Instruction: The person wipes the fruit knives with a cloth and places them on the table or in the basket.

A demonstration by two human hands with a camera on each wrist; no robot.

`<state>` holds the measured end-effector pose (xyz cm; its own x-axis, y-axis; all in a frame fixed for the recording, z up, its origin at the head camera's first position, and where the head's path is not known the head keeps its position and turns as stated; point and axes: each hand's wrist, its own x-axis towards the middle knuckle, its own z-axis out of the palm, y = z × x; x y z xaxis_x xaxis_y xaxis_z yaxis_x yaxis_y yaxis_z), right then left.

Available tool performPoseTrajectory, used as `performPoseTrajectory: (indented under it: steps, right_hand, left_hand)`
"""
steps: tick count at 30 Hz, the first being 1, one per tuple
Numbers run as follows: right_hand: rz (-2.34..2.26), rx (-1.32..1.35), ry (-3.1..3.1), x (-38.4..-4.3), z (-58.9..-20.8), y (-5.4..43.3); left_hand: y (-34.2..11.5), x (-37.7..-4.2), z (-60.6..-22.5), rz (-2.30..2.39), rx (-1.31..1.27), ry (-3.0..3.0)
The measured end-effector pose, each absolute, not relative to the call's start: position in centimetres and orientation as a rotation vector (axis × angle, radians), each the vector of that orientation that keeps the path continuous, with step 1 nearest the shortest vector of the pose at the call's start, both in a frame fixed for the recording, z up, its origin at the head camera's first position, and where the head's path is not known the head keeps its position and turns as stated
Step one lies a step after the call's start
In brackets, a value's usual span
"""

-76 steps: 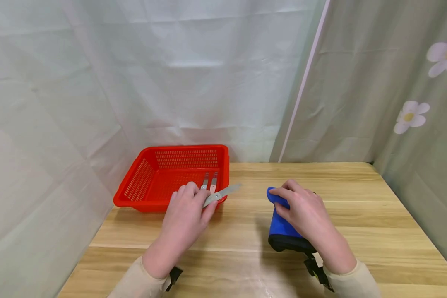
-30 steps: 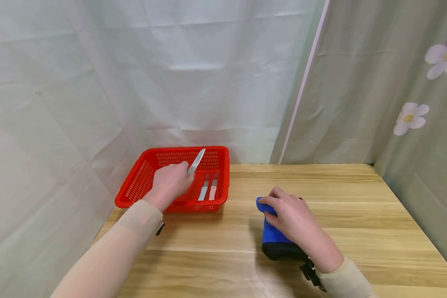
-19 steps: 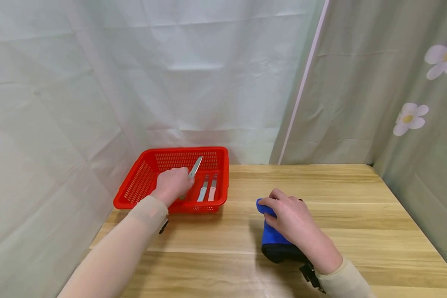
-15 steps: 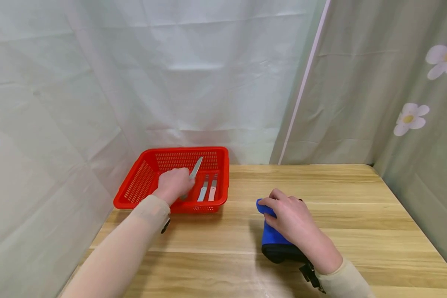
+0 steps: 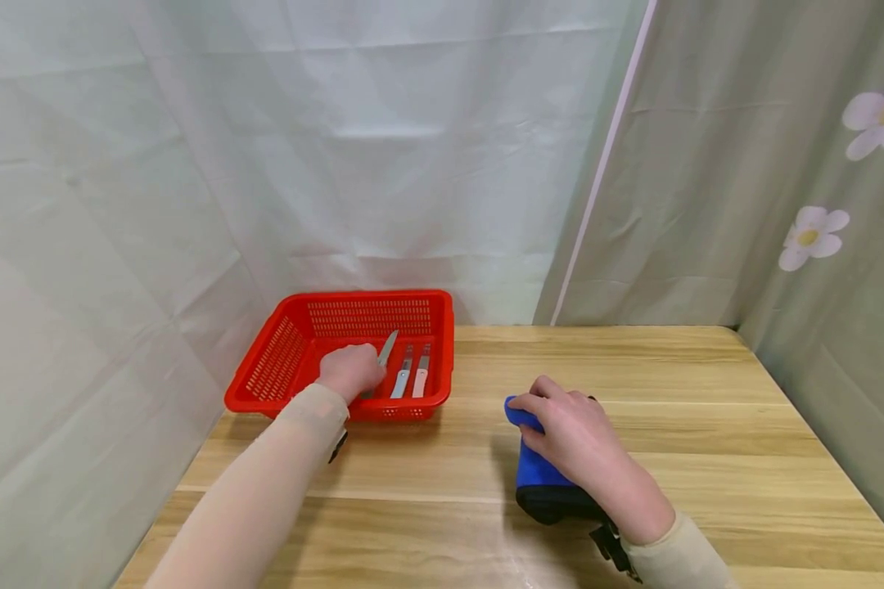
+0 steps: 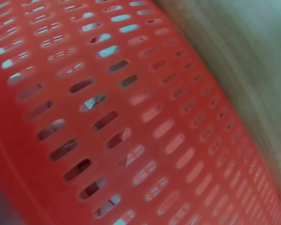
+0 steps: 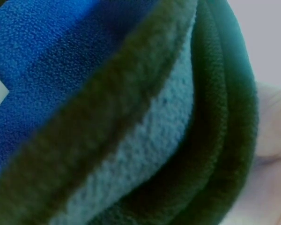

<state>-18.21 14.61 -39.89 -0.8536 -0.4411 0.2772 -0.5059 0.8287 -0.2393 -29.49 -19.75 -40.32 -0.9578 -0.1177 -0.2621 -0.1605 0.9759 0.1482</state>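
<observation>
My left hand (image 5: 351, 370) is low inside the red slotted basket (image 5: 368, 317), gripping a knife (image 5: 388, 348) by its handle. The knife's blade points away from me and slightly up; the fingers hide most of the handle. To its right, two more knives lie side by side: one with a light blue handle (image 5: 400, 384), one with a pink handle (image 5: 420, 382). My right hand (image 5: 575, 429) holds a rolled or folded blue cloth (image 5: 538, 466) with black edging on the table. Basket wall (image 6: 145, 122) fills the left wrist view; layered cloth edges (image 7: 145, 126) fill the right.
The wooden table (image 5: 442, 523) carries the basket at its back left, near the pale curtain (image 5: 412, 164). Bare wood lies between the basket and the cloth. Curtains also stand along both sides.
My left hand has carried the knife from above the basket's front right corner into the basket, then lowered it. My right hand keeps its hold on the cloth, which has shifted slightly left and toward me.
</observation>
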Motion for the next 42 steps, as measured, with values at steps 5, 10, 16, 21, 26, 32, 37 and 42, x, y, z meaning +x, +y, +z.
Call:
performPoseTrajectory:
  steps: [5, 10, 16, 21, 26, 32, 37, 42]
  right_hand:
    - [0.461, 0.737, -2.802, -18.1, -40.1, 14.6]
    - [0.457, 0.745, -2.793, -18.1, -40.2, 14.7]
    - [0.46, 0.754, -2.793, -18.2, -40.1, 14.6]
    - [0.469, 0.756, -2.807, -18.1, -40.2, 14.5]
    - [0.465, 0.759, -2.814, -18.0, -40.3, 14.5]
    - [0.461, 0.766, -2.802, -18.0, -40.5, 14.5]
    - [0.456, 0.77, -2.823, -18.0, -40.7, 14.3]
    - [0.448, 0.827, -2.846, -18.2, -41.2, 14.0]
  left_hand:
    - [-19.8, -29.8, -41.2, 0.234, -0.211, 2.835]
    - [-19.6, -30.2, -41.8, 0.21, -0.209, 2.83]
    - [-19.3, -30.2, -41.4, 0.212, -0.235, 2.832]
    - [-19.3, -29.9, -41.2, 0.259, -0.241, 2.819]
    - [-19.3, -29.9, -41.6, 0.272, -0.236, 2.797]
    - [-19.4, -30.2, -42.0, 0.188, -0.187, 2.81]
    - [-19.2, -30.1, -42.1, 0.176, -0.198, 2.79]
    - [-19.3, -30.2, -42.2, 0.178, -0.215, 2.78]
